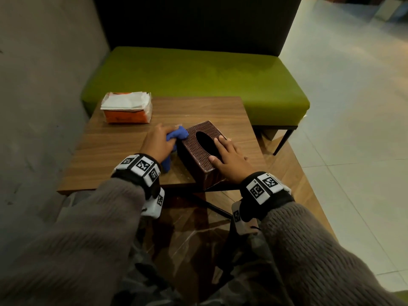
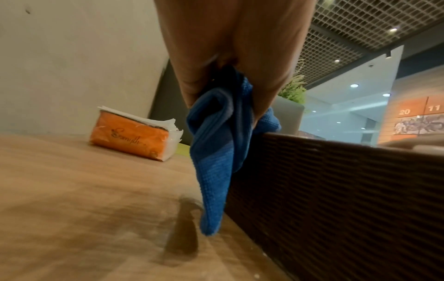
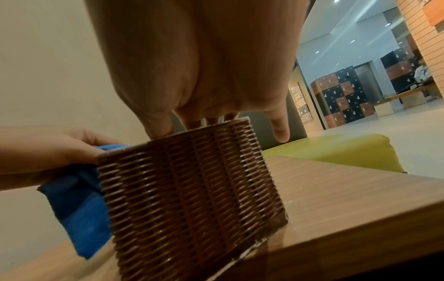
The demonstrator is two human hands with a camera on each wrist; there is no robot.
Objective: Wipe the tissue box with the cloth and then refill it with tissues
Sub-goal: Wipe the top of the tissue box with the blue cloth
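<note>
Brown wicker-look tissue box (image 1: 204, 151) sits on the wooden desk (image 1: 123, 142), near the front right corner and turned at an angle, oval slot on top facing up and dark inside from what I can see on the head cam. My right hand (image 1: 229, 159) is laid flat over the top of it, fingers straight and spread, thumb on the near edge; on the right wrist view the fingertips (image 3: 192, 124) rest on the top rim while the little finger sticks out past the far side, touching nothing. So that grip is loose and flat, just pressing down, not wrapped round anything

Left hand (image 1: 157, 143) has its grip bunched around the blue cloth (image 1: 176, 134), right up against the left side of the box. On the left wrist view the cloth (image 2: 216, 152) is pinched between fingers and thumb, with a long tail hanging down beside the woven wall and its tip just above the desktop

Orange tissue pack (image 1: 127, 108) is at the far left corner of the desk, well apart from the box, opened on top with white sheets poking out. Green bench (image 1: 198, 78) sits behind the desk, grey wall on the left
</note>
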